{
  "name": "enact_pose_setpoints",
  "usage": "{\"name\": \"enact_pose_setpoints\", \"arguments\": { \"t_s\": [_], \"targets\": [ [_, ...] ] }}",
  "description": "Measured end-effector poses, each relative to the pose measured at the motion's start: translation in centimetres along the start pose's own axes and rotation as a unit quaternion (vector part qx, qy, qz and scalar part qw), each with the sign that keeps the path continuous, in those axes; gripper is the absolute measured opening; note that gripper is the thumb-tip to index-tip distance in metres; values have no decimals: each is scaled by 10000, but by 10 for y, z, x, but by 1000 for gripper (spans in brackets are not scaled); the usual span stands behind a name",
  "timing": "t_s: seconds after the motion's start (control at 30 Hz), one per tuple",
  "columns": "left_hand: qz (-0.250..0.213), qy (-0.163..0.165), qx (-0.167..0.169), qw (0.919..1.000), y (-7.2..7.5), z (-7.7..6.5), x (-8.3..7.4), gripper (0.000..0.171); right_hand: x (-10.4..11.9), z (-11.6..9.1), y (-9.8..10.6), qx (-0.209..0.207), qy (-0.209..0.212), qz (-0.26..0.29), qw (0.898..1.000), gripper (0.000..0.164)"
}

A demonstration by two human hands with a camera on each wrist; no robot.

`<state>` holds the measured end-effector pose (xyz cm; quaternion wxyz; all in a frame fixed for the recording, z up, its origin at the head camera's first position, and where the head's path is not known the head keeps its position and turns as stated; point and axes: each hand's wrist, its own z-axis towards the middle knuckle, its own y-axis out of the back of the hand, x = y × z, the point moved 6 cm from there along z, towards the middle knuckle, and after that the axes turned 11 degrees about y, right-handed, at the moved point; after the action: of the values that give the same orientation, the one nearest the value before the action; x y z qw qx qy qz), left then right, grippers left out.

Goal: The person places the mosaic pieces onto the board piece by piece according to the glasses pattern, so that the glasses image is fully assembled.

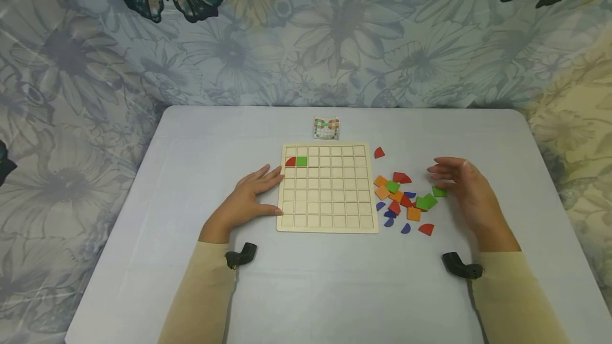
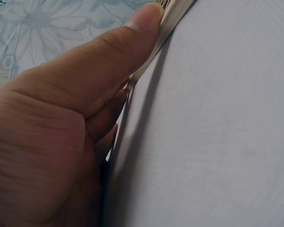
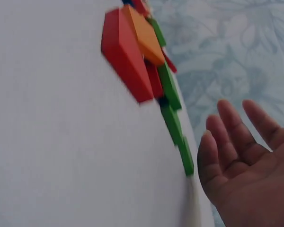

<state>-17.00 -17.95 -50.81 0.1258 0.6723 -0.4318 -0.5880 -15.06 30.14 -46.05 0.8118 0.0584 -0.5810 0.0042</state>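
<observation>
A pale wooden grid board lies flat on the table. A red quarter-circle piece and a green square sit side by side in its upper left cells. My left hand rests at the board's left edge, fingers and thumb spread, thumb tip against the rim. Over the right side of the table, my right hand has loosely bent fingers and holds nothing. Its fingertips are close to a green piece at the end of a loose pile. In the right wrist view, a red piece stands nearest the camera.
Beside the board lie several loose pieces, among them an orange square, a blue half-circle and a red quarter-circle. A small pattern card lies behind the board. The white table backs onto floral cloth.
</observation>
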Motion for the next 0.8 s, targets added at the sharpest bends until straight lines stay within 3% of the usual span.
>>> {"name": "enact_pose_setpoints", "arguments": {
  "t_s": [0.1,0.2,0.3,0.57,0.8],
  "targets": [
    [-35,-1,12,10000,0,-1,-1,98,-5,-4,11,-95,-130,-631,9979,51],
    [-33,-9,7,10000,0,-1,-1,98,-15,-10,23,-46,-509,-1463,9879,50],
    [-1,-10,-11,10000,0,0,-1,98,-25,-15,31,154,-869,-1954,9767,47],
    [-55,30,-20,10000,-1,-1,0,98,-28,-23,38,733,-1144,-2330,9629,44],
    [3,12,-35,10000,-1,0,1,98,-27,-24,38,1269,-947,-2771,9477,43]
  ]
}}
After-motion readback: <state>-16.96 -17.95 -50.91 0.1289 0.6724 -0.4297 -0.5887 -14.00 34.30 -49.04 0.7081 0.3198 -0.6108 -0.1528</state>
